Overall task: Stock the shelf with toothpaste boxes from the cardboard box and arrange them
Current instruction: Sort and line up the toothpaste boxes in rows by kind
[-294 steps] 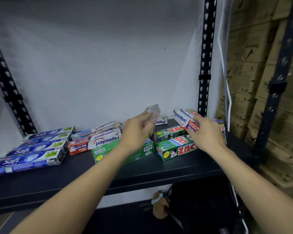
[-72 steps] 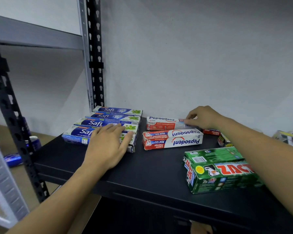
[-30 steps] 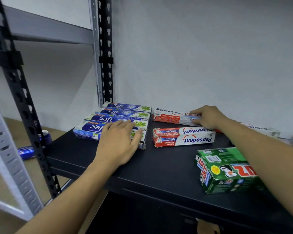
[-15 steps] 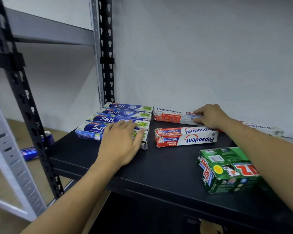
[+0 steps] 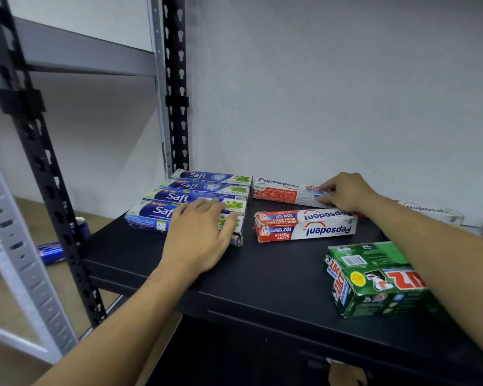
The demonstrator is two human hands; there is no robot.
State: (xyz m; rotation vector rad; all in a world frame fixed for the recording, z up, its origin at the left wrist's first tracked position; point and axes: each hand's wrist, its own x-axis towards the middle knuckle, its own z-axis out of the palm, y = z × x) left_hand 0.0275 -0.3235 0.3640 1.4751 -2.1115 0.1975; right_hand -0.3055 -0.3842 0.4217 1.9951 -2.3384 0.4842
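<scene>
Black steel shelf [image 5: 262,277] carries the stock, and little has shifted in the last half second. The left hand [image 5: 198,235] still lies flat, fingers straight and spread, on the front two of four blue Safi boxes [image 5: 195,188]. Just right of the Safi boxes, the right hand [image 5: 346,192] keeps bent fingers and thumb pinched on the rear Pepsodent box [image 5: 285,190], which is red and white and lies flat. Nearer, also right of them, the front Pepsodent boxes [image 5: 304,225] read upside down. Farther right sits a green Zact pack [image 5: 374,282].

Black shelf [image 5: 262,277] carries Safi boxes [image 5: 195,188], Pepsodent boxes [image 5: 304,227], green boxes [image 5: 374,285].
</scene>
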